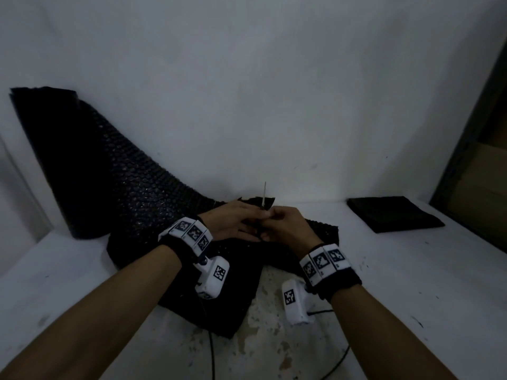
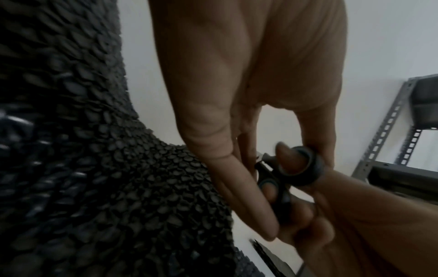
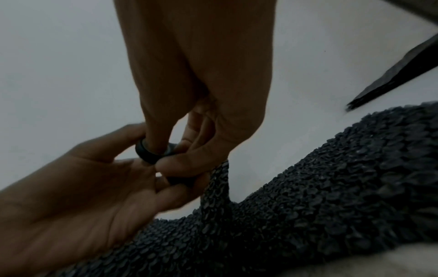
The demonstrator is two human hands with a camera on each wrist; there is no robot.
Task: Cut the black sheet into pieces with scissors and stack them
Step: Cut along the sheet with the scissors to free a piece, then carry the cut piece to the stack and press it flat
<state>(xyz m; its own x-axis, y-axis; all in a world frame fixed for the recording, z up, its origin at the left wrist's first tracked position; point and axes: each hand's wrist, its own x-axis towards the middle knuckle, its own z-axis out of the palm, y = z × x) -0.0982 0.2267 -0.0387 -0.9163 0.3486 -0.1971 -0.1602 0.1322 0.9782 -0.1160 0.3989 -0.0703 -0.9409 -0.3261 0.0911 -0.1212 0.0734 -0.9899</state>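
White worktop (image 1: pixel 397 283) and a plain white wall fill the scene; the paint of the worktop is worn off near the front edge. On it lies the black sheet (image 1: pixel 131 193), a material with a bumpy, scale-like texture. Its left part stands up against the wall and its lower part spreads flat under both hands. Far to the right, well apart from the sheet, rests a flat stack of cut black pieces (image 1: pixel 395 213). At the right edge a metal shelf rack (image 2: pixel 388 131) is visible.

Both hands meet over the middle of the sheet. The right hand (image 1: pixel 285 226) holds the scissors (image 1: pixel 264 197): its thumb goes through one black handle ring (image 2: pixel 298 165) and its other fingers (image 3: pixel 184 165) curl around the lower ring. The blades point up and away toward the wall and look closed together. The left hand (image 1: pixel 233 220) is beside it, with its fingers (image 2: pixel 239 189) almost straight and touching the scissors handle and the right hand. I cannot tell if the left fingers also pinch the sheet.

Both wrists carry white bands with printed markers and small white cameras.
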